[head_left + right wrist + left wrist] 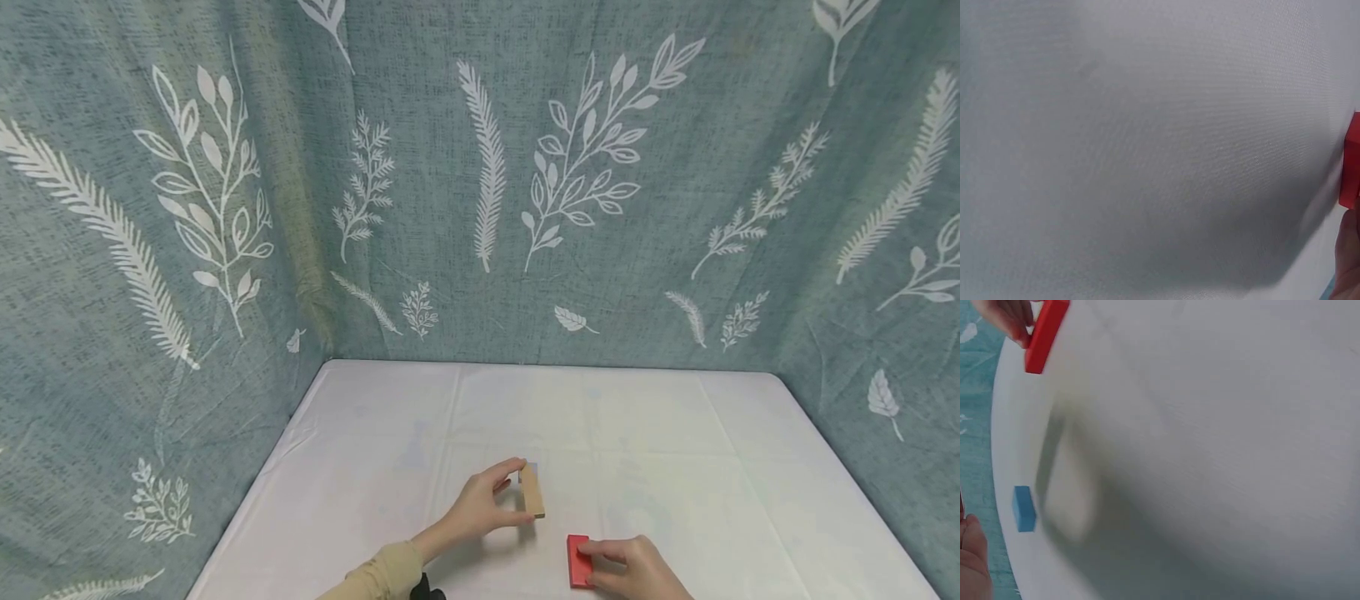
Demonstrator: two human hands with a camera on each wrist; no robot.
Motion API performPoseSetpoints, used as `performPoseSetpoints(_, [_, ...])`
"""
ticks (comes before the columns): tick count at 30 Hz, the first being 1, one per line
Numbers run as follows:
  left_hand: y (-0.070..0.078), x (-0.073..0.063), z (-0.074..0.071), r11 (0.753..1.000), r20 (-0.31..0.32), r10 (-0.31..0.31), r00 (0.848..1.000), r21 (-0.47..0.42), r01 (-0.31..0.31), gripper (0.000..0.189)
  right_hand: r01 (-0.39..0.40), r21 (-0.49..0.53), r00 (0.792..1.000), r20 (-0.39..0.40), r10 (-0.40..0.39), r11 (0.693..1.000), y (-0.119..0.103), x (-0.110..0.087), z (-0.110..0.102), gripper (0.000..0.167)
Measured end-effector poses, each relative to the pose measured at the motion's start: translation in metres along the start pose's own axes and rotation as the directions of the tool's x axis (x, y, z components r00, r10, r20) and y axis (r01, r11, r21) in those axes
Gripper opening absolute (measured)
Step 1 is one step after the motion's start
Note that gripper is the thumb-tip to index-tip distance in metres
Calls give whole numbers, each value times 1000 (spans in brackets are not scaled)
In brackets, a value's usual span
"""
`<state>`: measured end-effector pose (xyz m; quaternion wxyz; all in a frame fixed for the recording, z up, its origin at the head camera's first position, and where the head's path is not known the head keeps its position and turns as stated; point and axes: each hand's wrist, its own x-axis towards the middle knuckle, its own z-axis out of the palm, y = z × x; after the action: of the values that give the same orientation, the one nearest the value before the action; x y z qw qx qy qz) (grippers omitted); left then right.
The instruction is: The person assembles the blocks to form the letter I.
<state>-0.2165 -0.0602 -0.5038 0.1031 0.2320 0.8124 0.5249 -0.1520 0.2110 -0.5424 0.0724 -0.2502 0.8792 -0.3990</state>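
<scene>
My left hand (480,504) pinches a long tan wooden block (532,492) by its two ends, thumb at the near end and fingers at the far end. The block is held above the white table, its shadow falling below. Just behind it a small blue block (1024,509) lies on the table, mostly hidden by the tan block in the head view. To the right and nearer, my right hand (633,567) grips a red rectangular block (578,562) between thumb and fingers. The red block (1351,162) is at the right edge of the right wrist view.
A white cloth-covered table (675,450) spreads around both hands. Green-blue curtains (435,208) with white leaf prints stand at the back and both sides. A small black object (426,590) shows by the left forearm at the near edge.
</scene>
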Motion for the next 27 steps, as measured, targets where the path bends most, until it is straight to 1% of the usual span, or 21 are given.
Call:
performPoseSetpoints(3, [6,5,3,1000,-3,14,1000,-8,-14,73,31,-3,999,-11,-31,1000,1,0,0,37])
performPoseSetpoints(8, [16,12,8,999,-1,44,999,-24,-44,72,27,18,1000,2,-27,999,2,-1,0,38])
performPoseSetpoints(16, [33,20,17,996,-7,73,997,-46,-73,72,107,18,994,-35,-106,994,2,-1,1,35])
performPoseSetpoints(20, [35,23,21,995,-9,88,996,-51,-88,72,128,26,991,-44,-127,991,1,-2,0,34])
performPoseSetpoints(22, [35,24,23,995,-10,88,996,-45,-88,72,121,30,992,-39,-120,992,1,-2,0,35])
performPoseSetpoints(27, [34,25,29,997,-21,65,998,-30,-66,73,92,30,995,-26,-91,995,1,-2,0,34])
